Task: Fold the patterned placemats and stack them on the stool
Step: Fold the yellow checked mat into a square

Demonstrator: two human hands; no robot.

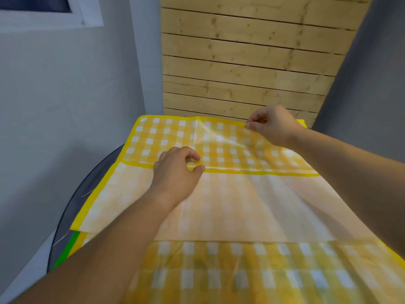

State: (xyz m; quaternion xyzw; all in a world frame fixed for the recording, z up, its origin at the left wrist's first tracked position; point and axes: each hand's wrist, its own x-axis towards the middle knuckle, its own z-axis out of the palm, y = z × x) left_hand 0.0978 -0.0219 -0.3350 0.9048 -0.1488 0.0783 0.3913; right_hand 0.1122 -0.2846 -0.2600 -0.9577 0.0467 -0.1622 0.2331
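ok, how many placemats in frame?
2: a yellow checked mat, pinched by the left hand and right hand, and a green-edged mat peeking out beneath it at lower left. More may be hidden underneath.

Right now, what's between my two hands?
In the head view, only the placemat itself: its folded-over checked flap, with a shiny crease, runs from the left hand to the right hand. Nothing else lies on that stretch.
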